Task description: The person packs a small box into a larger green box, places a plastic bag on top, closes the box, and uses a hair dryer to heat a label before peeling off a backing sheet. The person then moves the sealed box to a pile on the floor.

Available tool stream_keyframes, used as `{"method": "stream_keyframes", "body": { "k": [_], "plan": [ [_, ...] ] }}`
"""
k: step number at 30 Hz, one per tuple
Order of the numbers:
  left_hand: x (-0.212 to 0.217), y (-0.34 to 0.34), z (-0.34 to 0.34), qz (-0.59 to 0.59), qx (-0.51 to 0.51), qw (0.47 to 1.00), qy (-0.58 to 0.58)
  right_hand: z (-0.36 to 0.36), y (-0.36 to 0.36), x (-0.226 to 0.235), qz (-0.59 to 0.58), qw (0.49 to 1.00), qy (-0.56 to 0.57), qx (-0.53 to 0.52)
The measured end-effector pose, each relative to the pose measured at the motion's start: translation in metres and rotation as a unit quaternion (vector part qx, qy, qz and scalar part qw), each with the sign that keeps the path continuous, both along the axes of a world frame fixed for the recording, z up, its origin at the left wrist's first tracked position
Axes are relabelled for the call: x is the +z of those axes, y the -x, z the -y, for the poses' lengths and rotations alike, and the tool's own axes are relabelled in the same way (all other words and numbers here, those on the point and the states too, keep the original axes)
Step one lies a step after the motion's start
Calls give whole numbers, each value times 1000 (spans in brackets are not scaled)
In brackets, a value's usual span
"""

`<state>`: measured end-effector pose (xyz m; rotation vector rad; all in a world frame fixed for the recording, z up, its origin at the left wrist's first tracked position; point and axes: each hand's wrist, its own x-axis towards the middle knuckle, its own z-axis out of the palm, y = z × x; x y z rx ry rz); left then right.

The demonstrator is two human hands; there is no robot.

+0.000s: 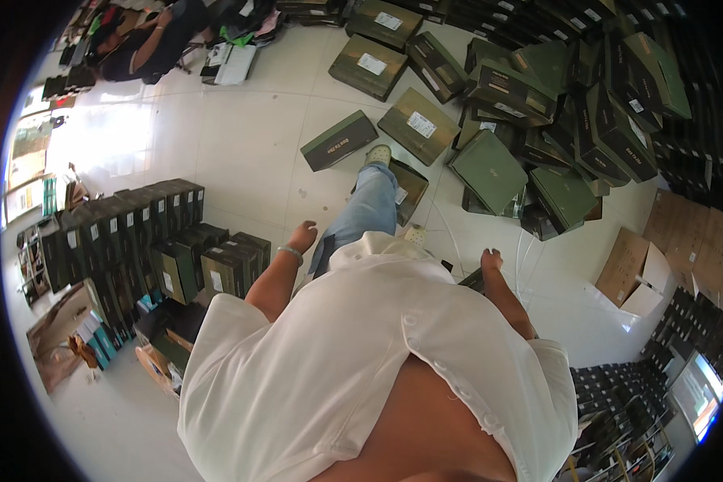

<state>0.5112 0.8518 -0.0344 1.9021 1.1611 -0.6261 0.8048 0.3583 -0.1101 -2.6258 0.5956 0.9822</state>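
Nearest the camera: the wearer's white shirt [297, 369], with a forearm emerging on each side. Left hand [303, 236], a pale bracelet [290, 253] at its wrist, is held out beside the thigh; fingers bent and slightly apart, grasp loose. Right hand [492, 259] hangs at the other side, fingers curled; cannot tell whether they press together. Just beside it, a dark object [473, 280] is partly hidden by the shirt; contact cannot be determined. One leg in blue jeans [365, 205] extends forward, ending in a pale clog [378, 155]. Boxes, the items nearest the hands: a labelled box [412, 189] lies on the tiled floor [241, 153] right beside the leg, partly covered by it; a group of dark boxes [237, 261] stands to the left of the left hand, apart from it. Beyond the clog, a dark green box [339, 141] and an olive box [419, 126] lie near each other. Ahead right, a heap of boxes [490, 170], several tilted. Right side, a brown carton [625, 265]. Far left, another person [157, 44], bent forward.
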Motion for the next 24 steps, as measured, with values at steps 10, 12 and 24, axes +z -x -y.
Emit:
{"method": "stream_keyframes", "body": {
  "k": [10, 12, 24],
  "plan": [
    [-64, 39, -118, -55, -259, 964, -9, -146, -60, 79, 148, 981, -115, 50],
    [-71, 29, -133, -71, -368, 927, -18, -142, -63, 110, 168, 975, -120, 79],
    [-16, -153, -180, 77, 30, 994, 76, -66, 6, 132, 2, 989, 147, 6]
  ]
}}
